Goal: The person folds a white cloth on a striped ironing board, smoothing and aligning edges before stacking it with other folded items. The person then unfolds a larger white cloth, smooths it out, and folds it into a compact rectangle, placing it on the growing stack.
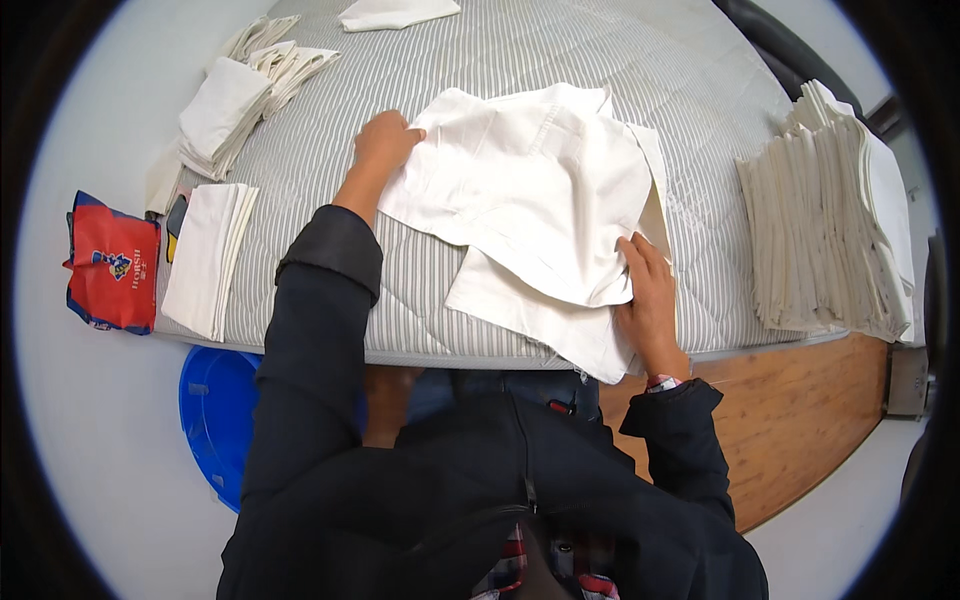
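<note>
A rumpled white cloth [525, 187] lies spread in loose folds on a striped mattress [330, 150] in front of me. My left hand [386, 142] pinches its upper left edge between thumb and fingers. At the lower right, my right hand [649, 292] grips another edge of the same fabric. Under the top layer a lower flap [525, 292] sticks out and hangs slightly over the mattress's front edge, with frayed threads along it. A stitched seam runs across the cloth's upper part. Whether the layers are one piece or several, I cannot tell.
At the right stands a tall stack of folded white cloths [817, 225]. Smaller folded piles [225, 112] [210, 259] line the left side, beside a red and blue bag [116, 262]. One folded cloth [397, 11] lies at the far edge. Below left is a blue tub [214, 420].
</note>
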